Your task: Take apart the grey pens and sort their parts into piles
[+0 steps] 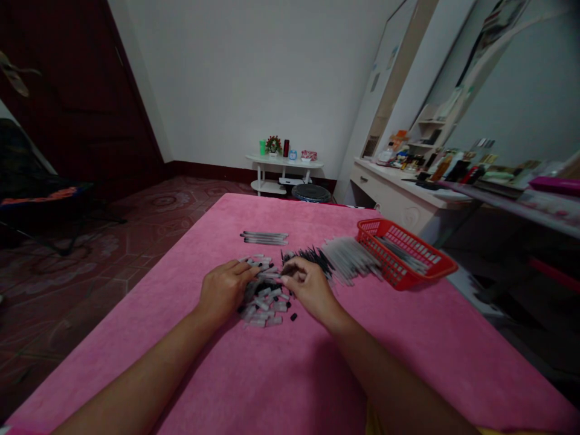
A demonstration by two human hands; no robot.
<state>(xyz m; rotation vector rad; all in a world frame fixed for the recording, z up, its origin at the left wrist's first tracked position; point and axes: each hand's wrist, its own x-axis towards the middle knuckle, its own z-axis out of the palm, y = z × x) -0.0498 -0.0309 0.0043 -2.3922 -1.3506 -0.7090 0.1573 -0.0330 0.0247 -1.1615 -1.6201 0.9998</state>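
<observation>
My left hand (226,285) is closed at the left side of a pile of clear pen caps (260,314) and small black plugs (293,316). A pale, slim pen barrel (270,275) runs from its fingertips toward my right hand (309,285). The right thumb and fingers are pinched together near the barrel's other end; what they hold is too small to make out. Just beyond the right hand lie thin black-tipped pieces, perhaps refills (319,258). Beside them spreads a heap of clear barrels (351,260). Several assembled-looking pens (264,237) lie in a row farther back.
A red plastic basket (396,279) with more slim pieces inside stands on the right of the pink-covered table (272,386). Beyond are a low white stand (284,161), a dressing table (408,190) with bottles, and a folding chair (36,187) at left.
</observation>
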